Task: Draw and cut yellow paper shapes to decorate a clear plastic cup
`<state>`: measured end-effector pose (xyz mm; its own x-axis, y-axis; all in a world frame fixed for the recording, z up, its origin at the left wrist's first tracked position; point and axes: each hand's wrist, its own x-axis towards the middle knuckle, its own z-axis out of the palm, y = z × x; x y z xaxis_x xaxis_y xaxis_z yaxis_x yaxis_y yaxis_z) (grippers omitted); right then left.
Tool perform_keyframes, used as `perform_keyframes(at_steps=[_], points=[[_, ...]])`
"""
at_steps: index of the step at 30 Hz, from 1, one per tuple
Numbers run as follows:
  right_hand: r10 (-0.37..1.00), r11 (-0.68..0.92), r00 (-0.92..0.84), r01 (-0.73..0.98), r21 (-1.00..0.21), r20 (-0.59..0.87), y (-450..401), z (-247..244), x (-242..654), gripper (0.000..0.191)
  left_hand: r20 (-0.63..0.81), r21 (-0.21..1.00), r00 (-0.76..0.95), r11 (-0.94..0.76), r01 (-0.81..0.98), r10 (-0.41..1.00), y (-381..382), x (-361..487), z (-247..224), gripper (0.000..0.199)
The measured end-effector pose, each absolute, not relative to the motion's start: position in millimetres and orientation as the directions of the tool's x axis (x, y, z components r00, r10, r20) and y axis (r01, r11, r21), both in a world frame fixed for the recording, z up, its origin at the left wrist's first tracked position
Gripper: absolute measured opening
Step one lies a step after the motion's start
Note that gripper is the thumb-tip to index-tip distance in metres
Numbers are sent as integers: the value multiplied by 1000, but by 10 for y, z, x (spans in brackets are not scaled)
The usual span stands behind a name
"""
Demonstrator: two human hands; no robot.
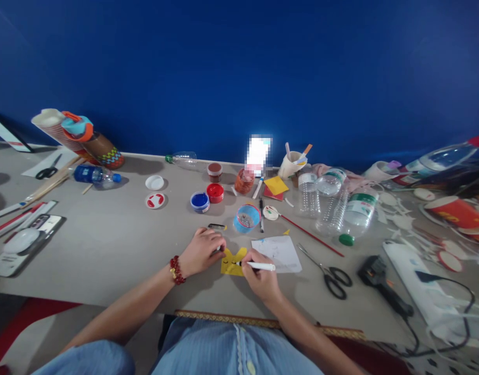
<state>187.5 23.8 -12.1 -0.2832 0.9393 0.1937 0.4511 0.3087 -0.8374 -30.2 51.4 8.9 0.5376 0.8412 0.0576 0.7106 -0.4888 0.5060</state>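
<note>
The yellow paper (232,269) lies on our desk (118,245) between our hands. Our right hand (262,279) grips a white marker (265,266) over it; our left hand (202,251) curls by its left edge, its hold unclear to us.

The paper cutout (228,269) lies on the table (146,286) between the left hand (202,251) and the right hand (261,278), which holds a marker (263,266) over it. A sheet (284,255) lies right of the cutout, with scissors (326,269) and a power strip (417,286) farther right. Behind the cutout stands a cup (240,225), paint jars (215,194) behind it and leftward. Bottles (358,212) sit right of the cup; a phone (5,265) lies far left
</note>
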Motion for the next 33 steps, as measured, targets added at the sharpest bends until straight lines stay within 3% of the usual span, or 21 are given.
perform_keyframes(at_steps=[11, 15, 23, 33], points=[[939, 327, -249, 424, -845, 238, 209, -105, 1893, 17, 48, 499, 540, -488, 716, 840, 513, -300, 109, 10], [890, 421, -352, 385, -821, 292, 172, -99, 1872, 12, 52, 491, 531, -485, 724, 846, 514, -303, 71, 11], [886, 361, -428, 392, -846, 180, 205, -144, 1796, 11, 49, 494, 538, -489, 719, 841, 513, -307, 87, 11], [880, 366, -446, 418, -831, 163, 205, -199, 1807, 12, 52, 491, 540, -493, 718, 840, 509, -301, 85, 12]])
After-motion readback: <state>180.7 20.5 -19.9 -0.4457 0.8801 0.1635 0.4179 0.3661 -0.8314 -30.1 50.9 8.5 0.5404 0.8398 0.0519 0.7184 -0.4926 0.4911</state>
